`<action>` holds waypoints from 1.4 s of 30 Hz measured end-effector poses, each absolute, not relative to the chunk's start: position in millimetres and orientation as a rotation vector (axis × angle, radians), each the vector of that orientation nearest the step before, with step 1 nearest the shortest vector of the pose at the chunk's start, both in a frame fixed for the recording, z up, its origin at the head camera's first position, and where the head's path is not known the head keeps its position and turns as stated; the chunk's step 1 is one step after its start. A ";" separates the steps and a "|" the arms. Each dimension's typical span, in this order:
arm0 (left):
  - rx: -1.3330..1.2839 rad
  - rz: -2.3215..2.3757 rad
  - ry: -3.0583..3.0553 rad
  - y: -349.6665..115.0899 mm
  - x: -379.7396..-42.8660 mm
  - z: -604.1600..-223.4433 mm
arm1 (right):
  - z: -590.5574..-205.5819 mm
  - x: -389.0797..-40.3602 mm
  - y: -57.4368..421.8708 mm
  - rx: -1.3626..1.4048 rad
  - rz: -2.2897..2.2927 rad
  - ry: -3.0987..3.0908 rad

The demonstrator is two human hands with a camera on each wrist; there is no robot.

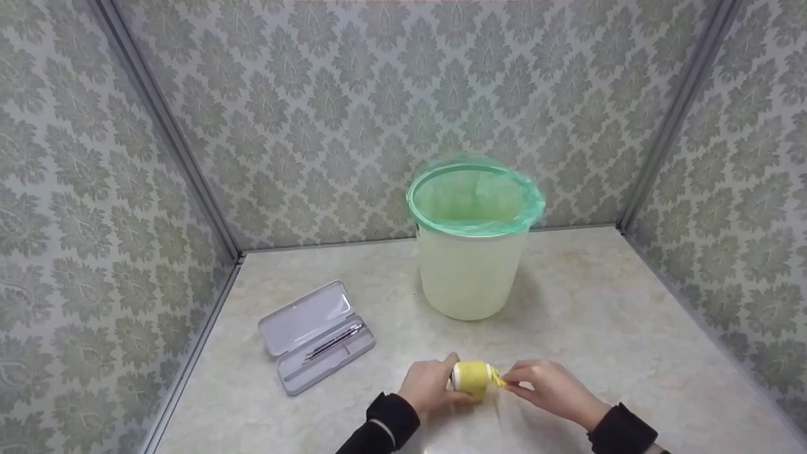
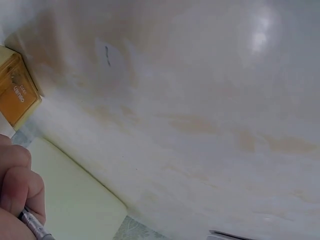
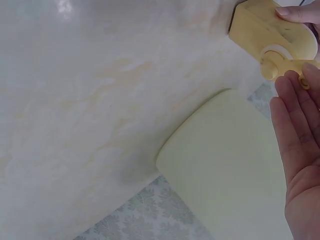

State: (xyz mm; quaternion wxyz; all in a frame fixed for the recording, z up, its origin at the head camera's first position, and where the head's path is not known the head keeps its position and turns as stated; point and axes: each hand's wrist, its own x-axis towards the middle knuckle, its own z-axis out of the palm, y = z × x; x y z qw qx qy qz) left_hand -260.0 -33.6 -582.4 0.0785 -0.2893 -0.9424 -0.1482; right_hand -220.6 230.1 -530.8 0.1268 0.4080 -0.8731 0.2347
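Observation:
A yellow and white crank pencil sharpener [image 1: 471,378] lies between my hands over the front of the table. My left hand [image 1: 427,386] grips it at the white end. In the left wrist view, a slim silvery rod that looks like a pencil [image 2: 35,226] juts from the curled fingers, beside the sharpener's amber see-through tray [image 2: 20,95]. With thumb and fingertips, my right hand [image 1: 555,388] pinches the small yellow crank handle [image 3: 287,66] at the other end. How the rod meets the sharpener is hidden.
Behind the hands stands a pale bin [image 1: 470,277] with a green bag [image 1: 536,202] over its rim. An opened grey pencil case [image 1: 306,321], with several slim dark pencils [image 1: 333,343] in it, lies to the left. Patterned walls [image 1: 391,94] enclose the table [image 1: 630,315].

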 end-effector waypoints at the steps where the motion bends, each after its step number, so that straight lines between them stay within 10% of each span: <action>1: -0.867 -0.449 -2.823 -33.6 -260.2 -582.1 | -530.2 -220.9 230.0 1.188 0.687 -2.545; 42: -0.911 -0.415 -2.819 -34.2 -262.3 -583.6 | -523.8 -263.4 220.2 1.005 0.664 -2.609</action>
